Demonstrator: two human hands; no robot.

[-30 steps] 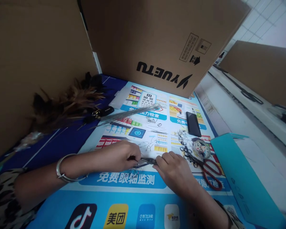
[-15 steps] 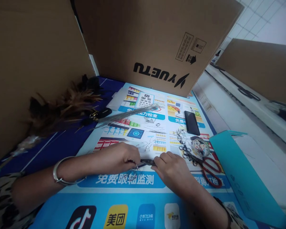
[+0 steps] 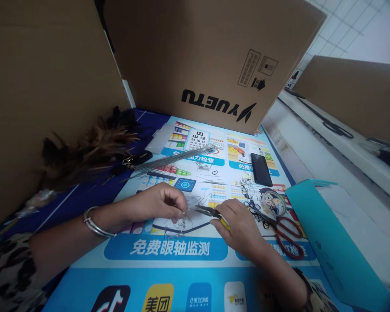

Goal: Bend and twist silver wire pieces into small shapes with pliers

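Note:
My left hand (image 3: pixel 169 203) is closed in a pinch on a thin wire (image 3: pixel 182 221), with fine loops dangling under the fingertips. My right hand (image 3: pixel 238 222) grips pliers (image 3: pixel 208 211) with yellow handles. Their dark, slim jaws point left and look slightly parted, just right of the pinched fingers. Whether the jaw tips touch the wire is too fine to tell. Beyond both hands lies a bundle of long, straight metal wires (image 3: pixel 175 157), with short loose pieces scattered nearer. Red-handled scissors (image 3: pixel 287 232) rest right of my right hand.
Small dark rings (image 3: pixel 255 209) lie beside a round item with a cartoon face (image 3: pixel 273 202). A black phone (image 3: pixel 261 169) is farther back. A teal box (image 3: pixel 331 242) borders the right side. Brown feathers (image 3: pixel 94 141) lie left, and a cardboard box (image 3: pixel 214 56) stands behind.
My hands have moved apart. The pliers' jaws have drawn back from the left fingers and now look parted, with more of the tool and its yellow handle showing.

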